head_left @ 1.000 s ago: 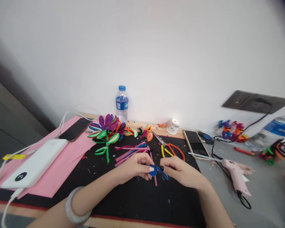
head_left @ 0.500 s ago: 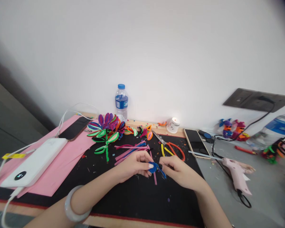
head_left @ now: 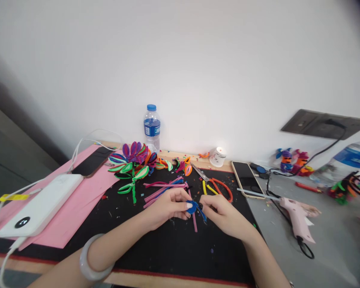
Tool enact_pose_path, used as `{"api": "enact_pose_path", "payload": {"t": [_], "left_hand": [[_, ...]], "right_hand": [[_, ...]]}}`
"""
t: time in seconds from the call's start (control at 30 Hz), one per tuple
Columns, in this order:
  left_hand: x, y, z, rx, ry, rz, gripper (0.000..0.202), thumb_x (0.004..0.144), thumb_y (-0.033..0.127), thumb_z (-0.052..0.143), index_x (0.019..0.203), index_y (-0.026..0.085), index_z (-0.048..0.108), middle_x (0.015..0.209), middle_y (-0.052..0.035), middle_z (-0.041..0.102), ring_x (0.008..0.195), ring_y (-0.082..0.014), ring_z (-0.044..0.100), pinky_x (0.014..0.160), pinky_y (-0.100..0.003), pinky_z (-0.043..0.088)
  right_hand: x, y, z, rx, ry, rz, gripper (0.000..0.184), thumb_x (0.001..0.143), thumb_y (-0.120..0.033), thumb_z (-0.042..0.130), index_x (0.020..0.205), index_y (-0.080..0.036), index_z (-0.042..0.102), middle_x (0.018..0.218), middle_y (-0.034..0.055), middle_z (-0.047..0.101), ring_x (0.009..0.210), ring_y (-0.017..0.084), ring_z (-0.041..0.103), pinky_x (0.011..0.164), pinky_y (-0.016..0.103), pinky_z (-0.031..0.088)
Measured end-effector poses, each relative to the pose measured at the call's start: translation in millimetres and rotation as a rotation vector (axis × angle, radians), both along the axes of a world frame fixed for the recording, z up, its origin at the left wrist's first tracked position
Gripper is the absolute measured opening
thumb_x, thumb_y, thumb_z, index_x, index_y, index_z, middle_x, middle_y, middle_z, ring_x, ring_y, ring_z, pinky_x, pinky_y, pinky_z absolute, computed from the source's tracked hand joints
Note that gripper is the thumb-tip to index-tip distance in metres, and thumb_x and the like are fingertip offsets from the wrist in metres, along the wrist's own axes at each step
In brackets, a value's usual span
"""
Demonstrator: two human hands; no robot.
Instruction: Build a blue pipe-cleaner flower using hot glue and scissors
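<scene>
My left hand (head_left: 175, 205) pinches a blue pipe cleaner piece (head_left: 192, 207) wound into a flat round shape, thumb on top. From it a loose blue tail runs down toward my right hand (head_left: 217, 210). The right fingers are closed around the tail's side, near a small dark tip; their exact grip is partly hidden. Beneath both hands, several pink and blue pipe cleaners (head_left: 156, 193) lie on the black mat (head_left: 168, 252). Beyond the right hand are scissors (head_left: 208, 185) with orange and yellow handles.
A pipe cleaner flower (head_left: 134, 160) and a water bottle (head_left: 152, 128) stand at the back left. Pink sheets (head_left: 66, 224) bear a white power bank (head_left: 45, 204) and a dark phone (head_left: 93, 161). On the right are a paper cup (head_left: 217, 157), another phone (head_left: 247, 179) and a pink glue gun (head_left: 298, 220).
Both hands keep hold close together, with the blue piece between them. The right fingers have shifted slightly, and the blue tail sits a little differently. The whole view has moved slightly.
</scene>
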State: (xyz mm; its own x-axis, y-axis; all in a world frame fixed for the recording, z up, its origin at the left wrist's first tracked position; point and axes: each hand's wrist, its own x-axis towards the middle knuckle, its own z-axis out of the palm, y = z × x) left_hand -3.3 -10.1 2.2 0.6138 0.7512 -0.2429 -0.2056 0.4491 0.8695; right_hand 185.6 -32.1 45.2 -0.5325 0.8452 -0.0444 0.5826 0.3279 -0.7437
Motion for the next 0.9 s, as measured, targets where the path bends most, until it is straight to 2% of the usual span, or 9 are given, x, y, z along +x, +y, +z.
{"api": "enact_pose_path", "payload": {"t": [0.9], "left_hand": [[1.0, 2.3, -2.6, -0.037, -0.060, 0.084, 0.019, 0.068, 0.021, 0.068, 0.080, 0.014, 0.055, 0.070, -0.0002, 0.060, 0.059, -0.0077, 0.058, 0.060, -0.021, 0.047]], "right_hand": [[-8.7, 0.6, -12.2, 0.095, 0.042, -0.111, 0.026, 0.087, -0.018, 0.034, 0.061, -0.018, 0.033, 0.058, -0.0052, 0.034, 0.054, 0.009, 0.030, 0.050, 0.022, 0.023]]}}
